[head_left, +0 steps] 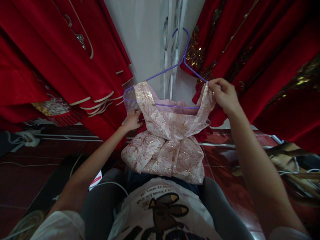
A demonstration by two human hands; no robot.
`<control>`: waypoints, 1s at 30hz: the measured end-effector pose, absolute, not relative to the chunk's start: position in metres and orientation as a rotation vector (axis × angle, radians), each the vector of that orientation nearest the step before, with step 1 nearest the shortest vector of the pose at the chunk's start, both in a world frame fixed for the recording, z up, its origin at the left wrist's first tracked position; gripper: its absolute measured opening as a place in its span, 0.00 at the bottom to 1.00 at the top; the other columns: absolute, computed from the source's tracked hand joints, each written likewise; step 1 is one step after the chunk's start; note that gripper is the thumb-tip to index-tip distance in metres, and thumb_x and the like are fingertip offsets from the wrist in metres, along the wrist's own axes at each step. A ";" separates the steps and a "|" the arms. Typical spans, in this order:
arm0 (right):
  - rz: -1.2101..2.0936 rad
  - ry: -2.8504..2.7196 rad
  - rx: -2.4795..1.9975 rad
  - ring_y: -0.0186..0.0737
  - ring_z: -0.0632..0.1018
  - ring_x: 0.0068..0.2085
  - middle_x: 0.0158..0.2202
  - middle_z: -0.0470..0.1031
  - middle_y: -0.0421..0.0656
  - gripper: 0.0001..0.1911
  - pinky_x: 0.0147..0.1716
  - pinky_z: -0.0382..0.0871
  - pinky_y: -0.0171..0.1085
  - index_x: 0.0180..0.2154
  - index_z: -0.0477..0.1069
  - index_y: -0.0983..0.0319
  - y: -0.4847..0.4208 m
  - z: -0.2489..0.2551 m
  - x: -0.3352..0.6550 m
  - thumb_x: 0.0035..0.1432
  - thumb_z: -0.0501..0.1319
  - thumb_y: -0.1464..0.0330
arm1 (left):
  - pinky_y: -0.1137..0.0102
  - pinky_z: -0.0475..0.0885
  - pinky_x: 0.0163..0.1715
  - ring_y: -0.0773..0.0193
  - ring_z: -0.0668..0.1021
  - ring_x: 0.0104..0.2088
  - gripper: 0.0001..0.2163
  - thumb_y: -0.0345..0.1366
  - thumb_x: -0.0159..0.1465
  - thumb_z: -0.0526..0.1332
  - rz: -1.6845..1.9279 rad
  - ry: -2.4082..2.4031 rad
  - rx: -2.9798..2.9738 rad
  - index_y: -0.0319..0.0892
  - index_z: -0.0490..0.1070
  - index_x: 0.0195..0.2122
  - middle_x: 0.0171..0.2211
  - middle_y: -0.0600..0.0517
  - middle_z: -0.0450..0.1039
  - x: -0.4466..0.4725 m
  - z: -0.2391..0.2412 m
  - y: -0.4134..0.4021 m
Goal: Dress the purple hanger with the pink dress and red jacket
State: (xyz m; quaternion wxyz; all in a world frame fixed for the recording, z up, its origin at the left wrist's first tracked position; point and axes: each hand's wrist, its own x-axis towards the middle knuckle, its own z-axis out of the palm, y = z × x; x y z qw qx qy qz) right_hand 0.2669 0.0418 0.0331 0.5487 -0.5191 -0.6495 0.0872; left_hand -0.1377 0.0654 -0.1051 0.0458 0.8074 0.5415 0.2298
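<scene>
A pink brocade dress (172, 123) with gold floral patterning hangs from a purple clothes hanger (165, 70) in front of my lap. Its straps lie over the hanger's two arms, and the skirt rests near my thighs. My right hand (224, 95) is closed, pinching the right strap where it meets the end of the hanger. Beside the left armhole, my left hand (133, 120) has its fingers drawn together at the dress's edge, near a bit of sheer fabric (130, 104). What these fingers grip is hidden.
Red garments with trim (100, 66) hang at left, and red garments with gold sequins (250, 60) hang at right. Between them stands a white cabinet (142, 33) with ornate handles. Brown wrapping material (290, 160) lies on the right floor. A white cable (110, 182) crosses my left leg.
</scene>
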 end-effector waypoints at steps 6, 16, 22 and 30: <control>0.209 -1.564 -1.198 0.36 0.70 0.31 0.30 0.72 0.40 0.08 0.33 0.64 0.37 0.32 0.71 0.58 0.038 0.035 0.267 0.58 0.58 0.62 | 0.44 0.51 0.66 0.47 0.73 0.54 0.09 0.36 0.60 0.59 0.855 1.706 2.601 0.40 0.71 0.40 0.47 0.43 0.74 -0.135 -0.127 0.072; 0.267 -1.544 -1.203 0.34 0.66 0.28 0.27 0.70 0.39 0.08 0.29 0.61 0.35 0.31 0.71 0.59 0.037 0.039 0.264 0.57 0.59 0.62 | 0.61 0.79 0.40 0.60 0.80 0.34 0.17 0.53 0.55 0.67 0.659 1.141 2.266 0.43 0.69 0.28 0.26 0.52 0.76 -0.148 -0.050 0.081; 0.200 -1.563 -1.223 0.36 0.69 0.30 0.29 0.72 0.40 0.10 0.31 0.63 0.36 0.32 0.71 0.58 0.039 0.037 0.269 0.58 0.58 0.59 | 0.62 0.79 0.37 0.62 0.79 0.31 0.15 0.48 0.61 0.63 1.073 1.316 1.871 0.41 0.70 0.28 0.26 0.48 0.77 -0.162 0.014 0.100; -0.116 -1.518 -1.329 0.40 0.77 0.35 0.34 0.78 0.42 0.09 0.36 0.67 0.38 0.37 0.74 0.57 0.004 0.049 0.248 0.61 0.59 0.60 | 0.64 0.75 0.43 0.59 0.78 0.38 0.15 0.50 0.63 0.61 1.730 1.465 2.003 0.42 0.69 0.30 0.28 0.52 0.72 -0.124 0.061 0.076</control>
